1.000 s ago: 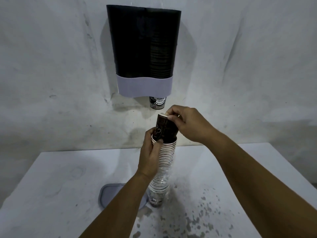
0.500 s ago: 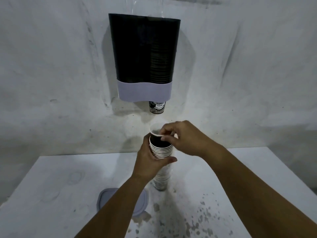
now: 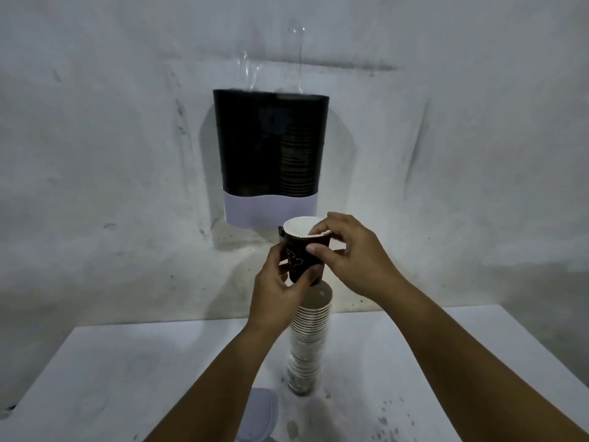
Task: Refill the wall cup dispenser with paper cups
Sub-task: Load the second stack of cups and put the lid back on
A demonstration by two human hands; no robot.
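Note:
A dark wall dispenser with a pale lower band hangs on the wall; cup rims show through its right half. Just below it I hold one dark paper cup upright, its white inside facing up. My right hand pinches the cup's rim and side. My left hand grips its lower part. Under the cup a tall stack of paper cups stands free on the white table.
A grey plastic lid lies flat on the table near its front, left of the stack's base. Dark specks mark the table at front right. Clear plastic film hangs above the dispenser's top.
The top cup has come off the stack and risen toward the dispenser's underside. My left hand has left the stack and now holds the single cup. The view has tilted upward.

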